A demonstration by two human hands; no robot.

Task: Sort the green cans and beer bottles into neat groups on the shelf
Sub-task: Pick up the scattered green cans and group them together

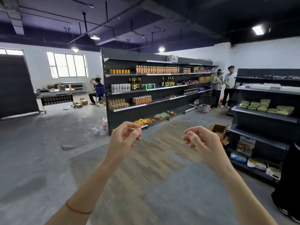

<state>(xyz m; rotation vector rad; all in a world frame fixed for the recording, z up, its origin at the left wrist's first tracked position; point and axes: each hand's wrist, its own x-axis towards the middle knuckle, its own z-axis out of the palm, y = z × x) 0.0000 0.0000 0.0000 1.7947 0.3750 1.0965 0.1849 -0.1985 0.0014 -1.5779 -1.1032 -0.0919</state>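
Note:
Green cans [148,86] stand in a row on the second shelf [162,88] of the long dark rack, several metres ahead. Brown beer bottles [135,83] stand just left of them, and more beer bottles [168,82] stand to their right. My left hand [125,134] and my right hand [199,138] are raised in front of me, far from the rack. Both hold nothing, with fingers loosely curled and slightly apart.
White cans [121,87] sit left of the bottles. A second rack [266,114] with green packets stands on the right, a cardboard box [218,129] at its foot. Two people [223,86] stand at the aisle's far end; another sits at the left [97,92]. Open floor lies ahead.

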